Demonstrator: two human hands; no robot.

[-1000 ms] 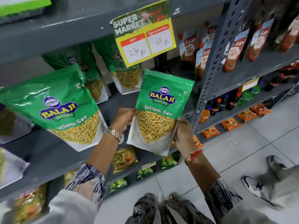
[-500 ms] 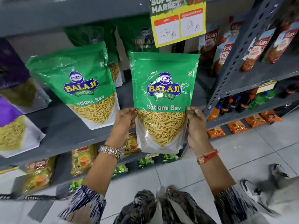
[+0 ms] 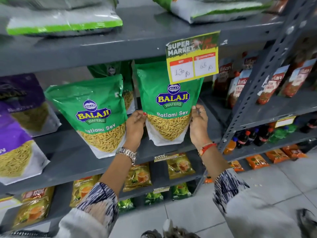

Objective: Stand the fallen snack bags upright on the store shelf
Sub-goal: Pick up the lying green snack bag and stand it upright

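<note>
Left hand (image 3: 135, 125) clamped on left edge of green Ratlami Sev bag (image 3: 169, 107), thumb with red nail across front, fingers behind. Right hand (image 3: 198, 125) clamped on right edge of same bag, thumb on front near printed name, ring visible on one finger. Metal watch (image 3: 127, 154) on left wrist; red-and-orange thread band (image 3: 206, 148) on right wrist. Patterned dark-and-white sleeves on both forearms.

Held bag upright, label facing out, bottom edge at or just above grey shelf (image 3: 72, 160); contact with shelf surface not resolvable. Top right corner of bag hidden behind yellow price tag (image 3: 193, 57) hanging from edge of shelf above, handwritten 130 Rs and 65 Rs.

Second green bag (image 3: 93, 114) just beside left hand, standing, leaning slightly left, same Balaji Wafers print. More green bags (image 3: 120, 73) behind, between the two front ones, mostly hidden. Purple bags (image 3: 18, 134) at far left of same shelf, blurred.

Upper shelf: two green-and-white bags (image 3: 65, 19) lying flat. Lower shelves: yellow tea packets (image 3: 138, 176), small green packets (image 3: 180, 191). Neighbouring rack to right: ketchup pouches (image 3: 240, 90), soft-drink bottles (image 3: 260, 134), orange packets (image 3: 257, 162). Light floor tiles (image 3: 257, 186) below.
</note>
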